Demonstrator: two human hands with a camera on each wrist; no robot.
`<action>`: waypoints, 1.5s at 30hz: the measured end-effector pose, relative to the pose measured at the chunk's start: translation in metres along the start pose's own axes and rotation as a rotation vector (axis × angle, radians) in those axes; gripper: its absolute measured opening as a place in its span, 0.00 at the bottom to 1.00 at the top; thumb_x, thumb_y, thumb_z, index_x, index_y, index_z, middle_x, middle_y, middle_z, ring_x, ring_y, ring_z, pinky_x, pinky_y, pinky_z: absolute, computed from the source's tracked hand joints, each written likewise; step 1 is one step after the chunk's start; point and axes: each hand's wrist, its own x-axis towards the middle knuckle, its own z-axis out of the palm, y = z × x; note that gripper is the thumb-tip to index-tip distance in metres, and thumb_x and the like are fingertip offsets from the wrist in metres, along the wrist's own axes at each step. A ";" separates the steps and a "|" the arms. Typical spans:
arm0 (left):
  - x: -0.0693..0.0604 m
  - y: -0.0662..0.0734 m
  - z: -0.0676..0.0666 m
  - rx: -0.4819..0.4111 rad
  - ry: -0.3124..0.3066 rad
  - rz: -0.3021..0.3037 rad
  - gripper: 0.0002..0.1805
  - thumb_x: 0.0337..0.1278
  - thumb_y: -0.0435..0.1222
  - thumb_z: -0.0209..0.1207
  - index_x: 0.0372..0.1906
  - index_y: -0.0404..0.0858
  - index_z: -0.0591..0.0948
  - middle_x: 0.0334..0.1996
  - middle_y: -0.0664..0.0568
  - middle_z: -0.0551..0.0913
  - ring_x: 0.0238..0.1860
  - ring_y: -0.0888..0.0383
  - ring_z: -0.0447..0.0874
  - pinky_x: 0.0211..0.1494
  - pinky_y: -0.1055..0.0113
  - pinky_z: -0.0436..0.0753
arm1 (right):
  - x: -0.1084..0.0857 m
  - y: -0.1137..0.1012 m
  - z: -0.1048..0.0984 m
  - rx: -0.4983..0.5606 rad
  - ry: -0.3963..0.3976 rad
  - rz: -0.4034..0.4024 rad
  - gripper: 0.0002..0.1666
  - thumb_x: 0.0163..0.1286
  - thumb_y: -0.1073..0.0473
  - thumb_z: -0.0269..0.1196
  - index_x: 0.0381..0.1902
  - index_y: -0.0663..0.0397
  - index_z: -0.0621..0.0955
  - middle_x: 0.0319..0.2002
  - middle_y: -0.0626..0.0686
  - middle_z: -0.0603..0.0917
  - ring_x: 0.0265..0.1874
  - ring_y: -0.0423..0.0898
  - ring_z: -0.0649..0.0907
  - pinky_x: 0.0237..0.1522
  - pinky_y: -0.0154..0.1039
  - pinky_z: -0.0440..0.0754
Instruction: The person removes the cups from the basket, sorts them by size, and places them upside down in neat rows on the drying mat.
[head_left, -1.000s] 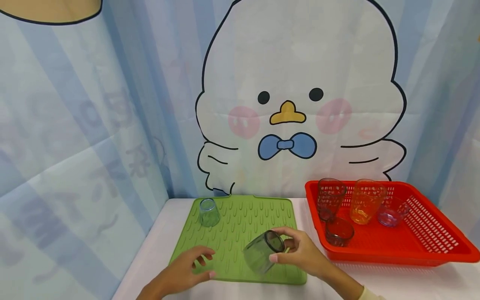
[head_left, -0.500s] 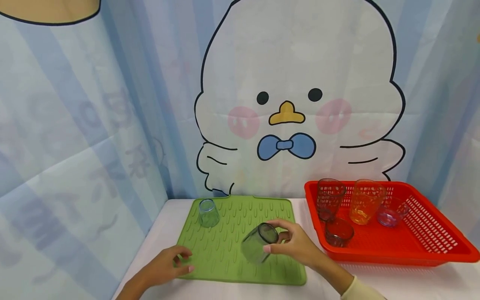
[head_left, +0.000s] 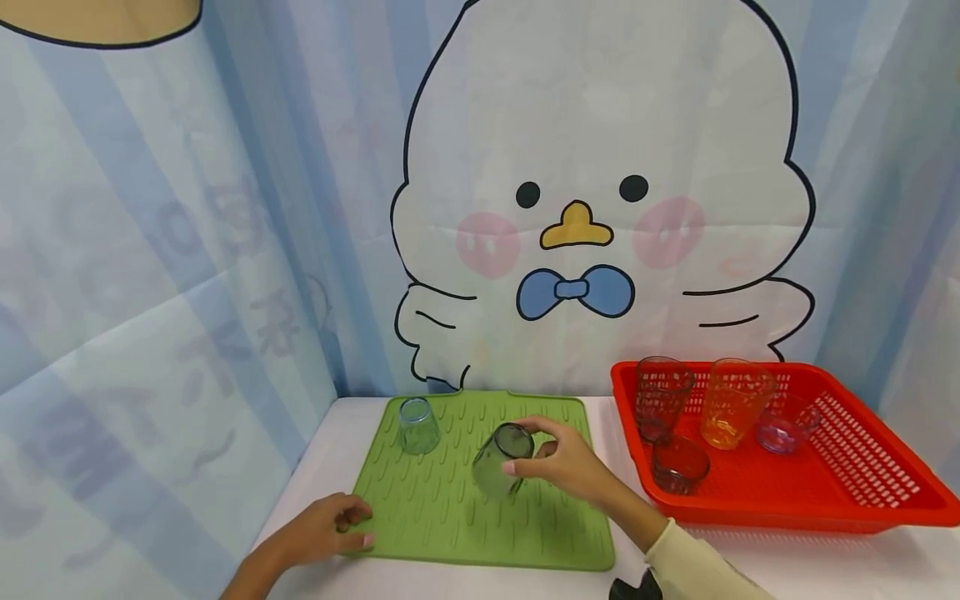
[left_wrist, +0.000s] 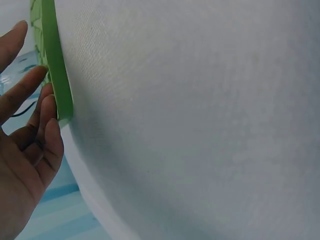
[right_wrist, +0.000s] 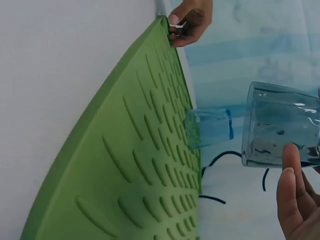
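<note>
My right hand [head_left: 566, 462] pinches a grey-tinted glass tumbler [head_left: 495, 468] between thumb and fingers at its upper end. Tilted, the tumbler hangs over the middle of a green ribbed drying mat [head_left: 420, 525]; in the right wrist view a gap separates the tumbler [right_wrist: 280, 127] from the mat [right_wrist: 100, 165]. At the mat's front left corner is my left hand [head_left: 322, 529], its fingers loosely bent and touching the edge, as the left wrist view also shows for the hand [left_wrist: 25, 135]. A small blue glass [head_left: 418, 427] stands narrow end up at the mat's back left.
A red plastic basket [head_left: 787, 508] to the right holds a tall dark glass [head_left: 663, 400], an orange glass [head_left: 735, 404], a low dark bowl [head_left: 680, 465] and a purple bowl [head_left: 787, 427]. A printed curtain [head_left: 570, 350] hangs behind the white table [head_left: 315, 467].
My right hand has carried the grey tumbler further back and left over the mat. The left hand has drawn back leftward to the mat's front corner.
</note>
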 end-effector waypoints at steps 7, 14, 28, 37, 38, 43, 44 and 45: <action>0.000 0.001 -0.001 -0.013 -0.006 -0.015 0.21 0.54 0.42 0.71 0.48 0.33 0.81 0.38 0.50 0.79 0.38 0.59 0.74 0.41 0.66 0.76 | 0.020 -0.002 0.007 -0.054 0.034 -0.027 0.38 0.57 0.49 0.76 0.64 0.51 0.77 0.59 0.59 0.77 0.25 0.47 0.79 0.28 0.38 0.76; 0.001 -0.001 -0.001 -0.039 -0.011 -0.051 0.22 0.51 0.39 0.73 0.49 0.33 0.81 0.39 0.50 0.78 0.39 0.56 0.73 0.41 0.67 0.75 | 0.041 0.001 0.014 -0.056 0.040 -0.005 0.41 0.56 0.48 0.77 0.66 0.50 0.76 0.61 0.58 0.76 0.28 0.49 0.83 0.31 0.45 0.81; -0.001 0.000 0.000 0.003 0.007 -0.044 0.19 0.54 0.37 0.71 0.49 0.34 0.82 0.38 0.51 0.79 0.38 0.60 0.74 0.41 0.67 0.77 | 0.080 0.013 0.030 -0.030 0.044 0.040 0.42 0.58 0.51 0.77 0.68 0.52 0.74 0.62 0.65 0.74 0.32 0.62 0.86 0.38 0.57 0.85; 0.001 -0.001 0.000 -0.002 0.001 -0.042 0.18 0.54 0.35 0.71 0.48 0.33 0.82 0.38 0.51 0.79 0.38 0.58 0.75 0.42 0.66 0.78 | 0.102 0.027 0.042 -0.027 0.051 0.055 0.41 0.57 0.56 0.77 0.67 0.55 0.75 0.60 0.65 0.74 0.27 0.51 0.85 0.37 0.54 0.86; 0.001 -0.001 0.001 0.000 0.001 -0.041 0.18 0.54 0.35 0.71 0.48 0.33 0.82 0.38 0.51 0.79 0.38 0.58 0.75 0.41 0.66 0.78 | 0.104 0.028 0.043 -0.026 0.050 0.056 0.41 0.57 0.57 0.77 0.67 0.56 0.75 0.60 0.65 0.74 0.27 0.53 0.86 0.36 0.54 0.86; 0.001 -0.001 0.001 0.012 0.003 -0.038 0.18 0.54 0.36 0.71 0.48 0.34 0.82 0.38 0.51 0.79 0.38 0.58 0.76 0.42 0.66 0.78 | 0.111 0.031 0.050 -0.027 0.051 0.063 0.41 0.57 0.59 0.77 0.67 0.59 0.74 0.60 0.66 0.74 0.29 0.57 0.87 0.35 0.48 0.87; 0.000 -0.001 0.000 0.014 0.004 -0.037 0.18 0.54 0.36 0.71 0.48 0.34 0.82 0.38 0.51 0.79 0.38 0.58 0.76 0.42 0.66 0.78 | 0.112 0.031 0.051 -0.029 0.053 0.065 0.41 0.57 0.59 0.77 0.67 0.59 0.74 0.60 0.67 0.74 0.30 0.57 0.87 0.35 0.47 0.87; 0.000 -0.001 0.000 0.017 0.006 -0.037 0.18 0.54 0.36 0.71 0.48 0.34 0.82 0.38 0.51 0.79 0.38 0.58 0.76 0.42 0.66 0.78 | 0.114 0.031 0.053 -0.030 0.057 0.069 0.41 0.57 0.59 0.77 0.67 0.59 0.74 0.60 0.66 0.74 0.29 0.55 0.87 0.34 0.46 0.87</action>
